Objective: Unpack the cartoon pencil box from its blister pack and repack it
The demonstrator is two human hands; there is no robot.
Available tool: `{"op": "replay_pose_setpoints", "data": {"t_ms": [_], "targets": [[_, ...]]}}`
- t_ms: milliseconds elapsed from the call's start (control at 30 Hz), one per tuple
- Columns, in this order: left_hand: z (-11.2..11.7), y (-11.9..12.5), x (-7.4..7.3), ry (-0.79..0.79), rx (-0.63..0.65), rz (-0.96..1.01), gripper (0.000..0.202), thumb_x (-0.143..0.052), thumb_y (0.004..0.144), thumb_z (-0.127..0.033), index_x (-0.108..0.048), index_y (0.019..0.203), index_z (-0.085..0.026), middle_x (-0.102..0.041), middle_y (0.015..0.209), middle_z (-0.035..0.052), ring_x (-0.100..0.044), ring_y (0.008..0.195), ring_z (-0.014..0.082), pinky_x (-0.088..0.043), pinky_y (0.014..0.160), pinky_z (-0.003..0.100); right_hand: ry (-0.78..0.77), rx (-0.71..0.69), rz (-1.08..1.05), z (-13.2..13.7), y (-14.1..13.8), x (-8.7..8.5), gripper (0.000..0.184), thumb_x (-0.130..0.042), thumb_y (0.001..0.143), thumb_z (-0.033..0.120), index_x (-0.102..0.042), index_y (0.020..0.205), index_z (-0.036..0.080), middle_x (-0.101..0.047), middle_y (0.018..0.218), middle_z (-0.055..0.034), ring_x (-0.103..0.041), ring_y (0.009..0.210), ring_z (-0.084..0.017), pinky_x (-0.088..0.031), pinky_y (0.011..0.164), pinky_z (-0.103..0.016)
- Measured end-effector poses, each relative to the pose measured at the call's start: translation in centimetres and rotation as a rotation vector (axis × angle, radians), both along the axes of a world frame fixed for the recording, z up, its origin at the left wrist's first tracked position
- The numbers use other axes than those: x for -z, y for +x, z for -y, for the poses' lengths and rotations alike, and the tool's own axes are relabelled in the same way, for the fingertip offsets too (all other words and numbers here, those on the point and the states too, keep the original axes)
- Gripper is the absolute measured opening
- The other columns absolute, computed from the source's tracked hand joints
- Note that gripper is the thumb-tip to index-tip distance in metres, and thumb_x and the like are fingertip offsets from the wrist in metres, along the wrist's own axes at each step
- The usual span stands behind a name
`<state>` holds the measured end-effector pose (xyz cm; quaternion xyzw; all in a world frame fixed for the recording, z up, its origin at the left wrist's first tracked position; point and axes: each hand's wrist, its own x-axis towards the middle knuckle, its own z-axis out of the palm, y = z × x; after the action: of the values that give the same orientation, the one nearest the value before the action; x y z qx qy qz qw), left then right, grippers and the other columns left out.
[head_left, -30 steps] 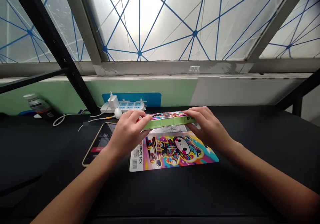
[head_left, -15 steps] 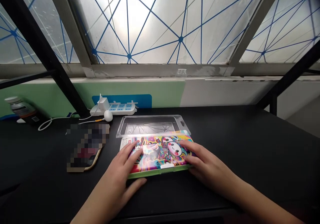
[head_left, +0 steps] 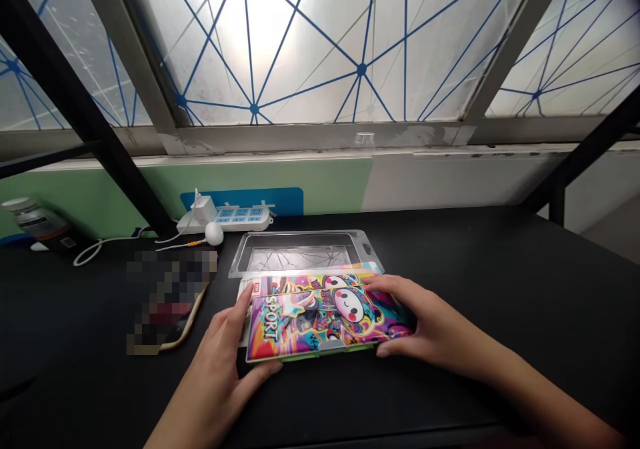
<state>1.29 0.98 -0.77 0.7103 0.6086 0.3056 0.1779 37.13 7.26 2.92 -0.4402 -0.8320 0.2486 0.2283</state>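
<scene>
A colourful cartoon pencil case (head_left: 310, 322) with the word SPORT on its lid and a green lower edge lies in front of me, its pale latch facing me. My left hand (head_left: 237, 345) grips its left end, thumb at the front corner and fingers along the side. At the right end, my right hand (head_left: 407, 315) has its thumb on the front edge and its fingers over the back. Partly covered behind the case is a printed card (head_left: 260, 285). A clear plastic packaging tray (head_left: 293, 240) lies just beyond it.
To the left lies a pixelated phone-like object (head_left: 187, 329) with a light-coloured rim. A power strip (head_left: 245, 219) with a plug and white cable stands by the wall. There is a bottle (head_left: 43, 225) at far left. Black slanted bars (head_left: 107, 149) rise on both sides.
The lid's glare has gone and SPORT now shows. The pencil case has tilted toward me slightly. My left fingers have slid off its top to the side; my right hand has moved outward round its end.
</scene>
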Motion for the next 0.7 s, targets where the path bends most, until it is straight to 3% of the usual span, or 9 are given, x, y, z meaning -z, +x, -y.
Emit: {"op": "replay_pose_setpoints", "data": {"t_ms": [67,167,233,367,533,633,700], "targets": [[0.2,0.2,-0.2,-0.010,-0.011,0.032,0.086,-0.063,0.093,-0.043,-0.011,0.161,-0.041,-0.050,0.148,0.0105,-0.051,0.138,0.0338,-0.042,0.111,0.056,-0.042,0.019,-0.036,-0.6,0.0,-0.6,0.069,-0.086,0.070,0.054,-0.063,0.128,0.026,-0.067,0.132,-0.0106,-0.064,0.119,-0.033,-0.054,0.100,-0.044],[0.5,0.5,-0.5,-0.027,0.012,0.059,0.092,-0.066,0.091,-0.039,-0.007,0.162,-0.041,-0.050,0.149,0.0108,-0.049,0.140,0.0335,-0.041,0.112,0.057,-0.093,0.138,-0.141,-1.8,-0.1,-0.7,0.043,-0.069,0.085,0.060,-0.070,0.108,0.024,-0.076,0.104,-0.0075,-0.072,0.093,-0.028,-0.058,0.079,-0.039],[0.6,0.6,-0.7,-0.051,0.017,0.060,0.097,-0.068,0.089,-0.037,-0.004,0.162,-0.040,-0.051,0.149,0.0114,-0.049,0.140,0.0337,-0.041,0.111,0.057,-0.114,0.238,-0.213,-2.4,-0.3,-0.2,0.039,-0.059,0.092,0.060,-0.069,0.096,0.023,-0.076,0.089,-0.0055,-0.071,0.080,-0.025,-0.057,0.068,-0.035],[0.7,0.7,-1.0,-0.049,0.011,0.025,0.100,-0.068,0.089,-0.039,0.001,0.162,-0.039,-0.053,0.149,0.0122,-0.049,0.140,0.0342,-0.044,0.109,0.057,-0.129,0.289,-0.283,-2.7,-0.7,0.9,0.033,-0.059,0.095,0.055,-0.065,0.101,0.023,-0.077,0.096,-0.0066,-0.072,0.087,-0.026,-0.057,0.074,-0.036],[0.7,0.1,-0.8,-0.048,0.029,-0.005,0.100,-0.065,0.091,-0.048,0.004,0.162,-0.038,-0.055,0.148,0.0132,-0.056,0.134,0.0352,-0.057,0.093,0.048,0.021,0.335,-0.220,-2.0,-0.7,1.1,0.035,-0.057,0.096,0.053,-0.063,0.111,0.023,-0.074,0.089,-0.0056,-0.069,0.076,-0.023,-0.057,0.068,-0.037],[0.6,0.0,-1.1,-0.065,-0.048,0.036,0.092,-0.057,0.095,-0.055,0.000,0.163,-0.034,-0.059,0.143,0.0158,-0.062,0.127,0.0360,-0.060,0.080,0.042,0.096,0.248,-0.194,-1.5,0.0,1.0,0.042,-0.048,0.099,0.057,-0.063,0.120,0.023,-0.073,0.100,-0.0075,-0.069,0.080,-0.022,-0.058,0.073,-0.037],[0.5,0.1,-1.4,-0.060,-0.128,0.061,0.084,-0.051,0.097,-0.059,-0.007,0.163,-0.032,-0.063,0.137,0.0152,-0.063,0.125,0.0362,-0.058,0.086,0.047,0.113,0.124,-0.212,-1.1,0.5,0.9,0.056,-0.039,0.099,0.066,-0.061,0.129,0.025,-0.072,0.112,-0.0089,-0.070,0.090,-0.024,-0.058,0.080,-0.038]]}}
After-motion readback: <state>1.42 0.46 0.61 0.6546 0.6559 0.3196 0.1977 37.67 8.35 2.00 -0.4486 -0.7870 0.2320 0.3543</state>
